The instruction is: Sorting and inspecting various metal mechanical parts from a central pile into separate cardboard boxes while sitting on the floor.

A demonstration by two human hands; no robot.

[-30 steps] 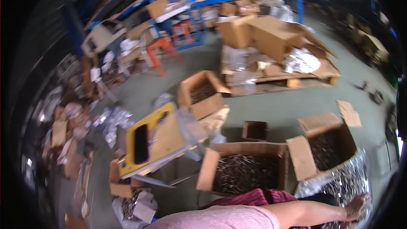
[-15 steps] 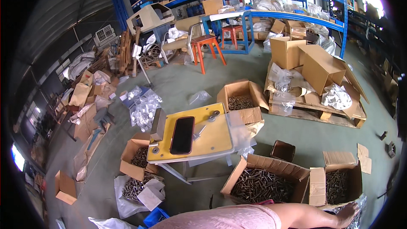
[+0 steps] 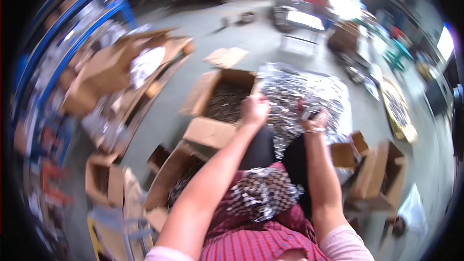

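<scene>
Small metal part (image 3: 307,114) in right hand (image 3: 313,120), orientation blurred

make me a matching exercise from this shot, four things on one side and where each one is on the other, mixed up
Things:
1. left hand
2. right hand
3. pile of small shiny metal pieces
4. blue shelving rack

Places:
A. on the person's lap, over the red striped cloth
B. far left of the view, behind stacked cartons
C. at the edge of the open cardboard box of dark parts
D. over the silvery heap spread on the floor

Pairs: 1-C, 2-D, 3-A, 4-B
</scene>
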